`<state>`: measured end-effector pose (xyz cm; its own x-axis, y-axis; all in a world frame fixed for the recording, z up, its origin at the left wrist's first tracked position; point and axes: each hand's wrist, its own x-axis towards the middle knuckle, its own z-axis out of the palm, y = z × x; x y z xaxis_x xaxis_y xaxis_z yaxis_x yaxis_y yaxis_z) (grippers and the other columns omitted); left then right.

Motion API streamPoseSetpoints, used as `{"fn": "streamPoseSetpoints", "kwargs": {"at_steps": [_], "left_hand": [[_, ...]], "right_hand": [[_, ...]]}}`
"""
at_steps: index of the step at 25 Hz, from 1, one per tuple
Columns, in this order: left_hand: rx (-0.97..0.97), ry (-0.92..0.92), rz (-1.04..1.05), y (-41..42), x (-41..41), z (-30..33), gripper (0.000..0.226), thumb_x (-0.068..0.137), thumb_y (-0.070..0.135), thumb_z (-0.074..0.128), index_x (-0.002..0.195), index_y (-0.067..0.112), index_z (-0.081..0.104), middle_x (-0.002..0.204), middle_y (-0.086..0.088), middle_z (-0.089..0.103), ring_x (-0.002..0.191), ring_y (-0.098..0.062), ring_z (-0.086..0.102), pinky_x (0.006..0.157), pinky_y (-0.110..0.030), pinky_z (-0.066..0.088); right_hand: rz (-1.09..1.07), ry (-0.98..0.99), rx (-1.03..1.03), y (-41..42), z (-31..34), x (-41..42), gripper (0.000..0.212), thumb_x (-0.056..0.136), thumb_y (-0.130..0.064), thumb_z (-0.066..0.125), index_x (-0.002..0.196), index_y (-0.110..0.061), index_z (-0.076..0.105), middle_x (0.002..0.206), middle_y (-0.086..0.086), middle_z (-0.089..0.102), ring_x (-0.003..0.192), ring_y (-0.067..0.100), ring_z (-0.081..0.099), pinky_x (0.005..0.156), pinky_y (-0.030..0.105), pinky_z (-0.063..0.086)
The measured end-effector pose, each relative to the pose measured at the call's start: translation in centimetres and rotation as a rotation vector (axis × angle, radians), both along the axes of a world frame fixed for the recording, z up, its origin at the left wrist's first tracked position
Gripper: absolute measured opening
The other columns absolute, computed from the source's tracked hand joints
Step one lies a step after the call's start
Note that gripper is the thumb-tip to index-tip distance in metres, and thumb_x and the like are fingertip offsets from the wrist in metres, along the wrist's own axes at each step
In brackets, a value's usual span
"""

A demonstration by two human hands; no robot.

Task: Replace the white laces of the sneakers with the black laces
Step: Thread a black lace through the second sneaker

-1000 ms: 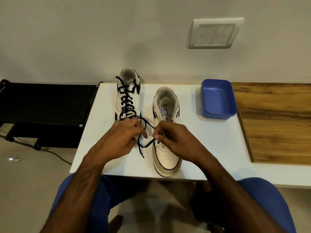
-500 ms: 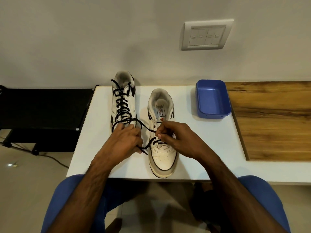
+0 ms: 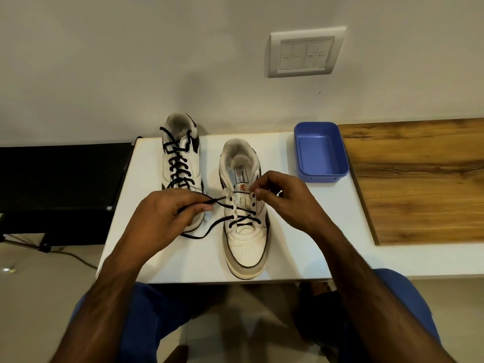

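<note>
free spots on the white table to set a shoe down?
Bare white table between the half-laced sneaker and the wooden top, below the blue tray. Crowded on the left: laced sneaker, left hand, black lace.

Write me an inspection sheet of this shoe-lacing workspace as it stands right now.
Surface: white rectangular tabletop, joined on its right by a brown wood-grain panel.
Job's things: far white sneaker laced with black lace up most of its eyelets; near white sneaker laced only through its lower eyelets with a black lace. White laces: nothing seen.
Clutter: empty blue plastic tray.
Hands: left hand pinches a lace end; right hand pinches at an upper right eyelet.
Cables: dark cable on the floor at left.
Surroundings: white wall switch plate; black bench at left.
</note>
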<state>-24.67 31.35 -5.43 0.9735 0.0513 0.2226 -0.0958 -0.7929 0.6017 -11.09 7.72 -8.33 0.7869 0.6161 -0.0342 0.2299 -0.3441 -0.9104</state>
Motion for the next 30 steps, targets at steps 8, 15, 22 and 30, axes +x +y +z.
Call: {"fn": "streamPoseSetpoints", "kwargs": {"at_steps": [8, 15, 22, 30], "left_hand": [[0.238, 0.004, 0.097, -3.2, 1.2, -2.0, 0.03, 0.096, 0.049, 0.051, 0.102, 0.031, 0.074, 0.075, 0.013, 0.069, 0.067, -0.007, 0.061, 0.054, -0.028, 0.048], [0.07, -0.074, 0.093, -4.4, 2.7, -3.3, 0.011, 0.092, 0.029, 0.072, 0.099, 0.021, 0.073, 0.086, 0.013, 0.069, 0.079, -0.007, 0.059, 0.067, -0.031, 0.05], [0.166, -0.116, 0.11, -5.4, 3.9, -4.7, 0.015, 0.092, 0.014, 0.07, 0.106, 0.016, 0.077, 0.088, 0.003, 0.062, 0.084, -0.02, 0.06, 0.072, -0.043, 0.045], [0.362, -0.124, 0.141, -5.5, 3.9, -5.1, 0.012, 0.091, 0.026, 0.072, 0.1, 0.021, 0.078, 0.085, 0.003, 0.057, 0.082, -0.02, 0.056, 0.071, -0.033, 0.028]], "right_hand": [[0.079, 0.027, 0.093, 1.1, 0.3, -1.2, 0.012, 0.087, -0.023, 0.078, 0.099, -0.022, 0.079, 0.09, -0.01, 0.076, 0.084, 0.011, 0.069, 0.074, 0.026, 0.057], [0.056, 0.015, 0.093, 1.6, 0.2, -1.3, 0.008, 0.088, -0.02, 0.077, 0.095, -0.023, 0.073, 0.085, -0.006, 0.074, 0.083, 0.01, 0.07, 0.078, 0.028, 0.059], [-0.286, 0.073, -0.158, 0.9, -1.0, 0.2, 0.036, 0.083, -0.056, 0.074, 0.084, -0.022, 0.063, 0.078, -0.006, 0.069, 0.075, 0.009, 0.067, 0.072, 0.034, 0.058], [-0.315, 0.023, -0.272, 2.7, -1.1, -0.3, 0.035, 0.088, -0.051, 0.065, 0.08, -0.017, 0.061, 0.074, -0.004, 0.067, 0.071, 0.014, 0.065, 0.068, 0.037, 0.056]]}}
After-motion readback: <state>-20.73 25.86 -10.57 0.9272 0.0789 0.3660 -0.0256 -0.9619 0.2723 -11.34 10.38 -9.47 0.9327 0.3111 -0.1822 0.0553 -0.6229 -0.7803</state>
